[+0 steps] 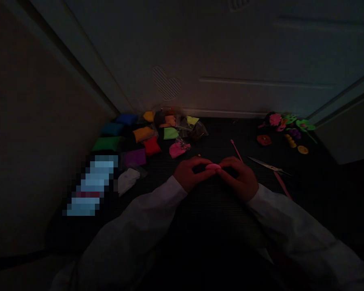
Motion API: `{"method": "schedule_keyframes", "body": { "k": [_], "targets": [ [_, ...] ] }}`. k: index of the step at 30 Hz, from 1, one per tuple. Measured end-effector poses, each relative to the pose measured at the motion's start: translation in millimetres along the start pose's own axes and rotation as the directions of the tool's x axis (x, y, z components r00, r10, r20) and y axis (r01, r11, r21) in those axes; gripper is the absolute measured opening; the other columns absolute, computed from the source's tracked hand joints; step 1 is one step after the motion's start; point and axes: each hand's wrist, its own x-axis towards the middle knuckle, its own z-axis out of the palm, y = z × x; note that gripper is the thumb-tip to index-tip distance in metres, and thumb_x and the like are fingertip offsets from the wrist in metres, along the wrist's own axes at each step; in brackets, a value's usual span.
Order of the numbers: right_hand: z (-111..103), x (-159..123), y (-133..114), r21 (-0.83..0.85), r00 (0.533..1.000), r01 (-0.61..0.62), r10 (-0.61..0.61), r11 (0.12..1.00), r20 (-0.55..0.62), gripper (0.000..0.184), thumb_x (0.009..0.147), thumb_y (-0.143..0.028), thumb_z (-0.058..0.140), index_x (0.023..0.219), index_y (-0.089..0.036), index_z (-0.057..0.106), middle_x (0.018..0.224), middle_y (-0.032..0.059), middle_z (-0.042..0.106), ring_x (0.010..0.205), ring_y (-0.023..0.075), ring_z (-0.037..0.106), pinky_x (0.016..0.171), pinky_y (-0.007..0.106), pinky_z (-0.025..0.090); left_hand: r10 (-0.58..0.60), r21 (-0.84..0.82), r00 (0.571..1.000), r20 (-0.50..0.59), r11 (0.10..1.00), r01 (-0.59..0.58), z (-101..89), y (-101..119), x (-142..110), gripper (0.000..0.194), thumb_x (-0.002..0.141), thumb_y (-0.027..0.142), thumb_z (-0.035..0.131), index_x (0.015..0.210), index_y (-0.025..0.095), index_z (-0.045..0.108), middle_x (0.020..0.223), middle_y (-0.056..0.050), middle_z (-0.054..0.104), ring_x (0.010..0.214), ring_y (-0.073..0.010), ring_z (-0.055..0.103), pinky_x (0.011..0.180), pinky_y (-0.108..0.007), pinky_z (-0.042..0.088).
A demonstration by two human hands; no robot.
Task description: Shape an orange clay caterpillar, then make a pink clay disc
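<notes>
A small rounded piece of pink modelling clay is pinched between both hands above the dark table. My left hand grips its left end with thumb and fingers. From the other side, my right hand holds the right end the same way, fingers closed. Just beyond the hands lies an opened bag of pink clay. A pink modelling tool rests behind my right hand, partly hidden by it. To the right are scissors with their blades toward the hands, touching or overlapping another pink tool.
Several bags of coloured clay, among them red, purple, green and white, lie at the left. A lit, blurred screen is nearer. Finished-looking clay flowers sit far right. A pale panel rises behind the table.
</notes>
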Motion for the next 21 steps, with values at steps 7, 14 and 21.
{"method": "schedule_keyframes", "body": {
  "k": [7, 14, 21],
  "targets": [
    [0.3, 0.3, 1.3, 0.016, 0.999, -0.004, 0.004, 1.000, 0.038, 0.016, 0.075, -0.032, 0.054, 0.085, -0.020, 0.059, 0.085, 0.0036, 0.059, 0.081, 0.0145, 0.056, 0.073, 0.030, 0.045, -0.026, 0.007, 1.000, -0.012, 1.000, 0.026, 0.2, 0.9, 0.7, 0.028, 0.069, 0.041, 0.057, 0.085, 0.019, 0.064, 0.086, -0.002, 0.065, 0.079, -0.0147, 0.057, 0.073, -0.028, 0.042],
    [0.8, 0.8, 0.4, -0.001, 0.999, -0.027, 0.027, 1.000, 0.028, 0.015, 0.076, -0.031, 0.053, 0.084, -0.019, 0.059, 0.084, 0.0034, 0.059, 0.080, 0.0140, 0.055, 0.074, 0.030, 0.044, -0.044, -0.012, 0.999, 0.019, 0.999, 0.045, 1.1, -2.4, 0.9, 0.032, 0.069, 0.043, 0.057, 0.089, 0.018, 0.064, 0.088, -0.003, 0.065, 0.081, -0.0159, 0.058, 0.075, -0.030, 0.044],
    [1.6, 0.1, 3.2, 0.000, 0.998, -0.034, 0.034, 0.999, 0.047, 0.017, 0.076, -0.033, 0.053, 0.085, -0.020, 0.059, 0.084, 0.0036, 0.059, 0.080, 0.0147, 0.055, 0.074, 0.031, 0.045, -0.052, 0.007, 0.999, 0.010, 0.999, 0.052, -0.2, 1.2, 1.1, 0.030, 0.070, 0.041, 0.056, 0.087, 0.018, 0.064, 0.088, -0.003, 0.066, 0.081, -0.0157, 0.058, 0.076, -0.030, 0.043]
  ]
}}
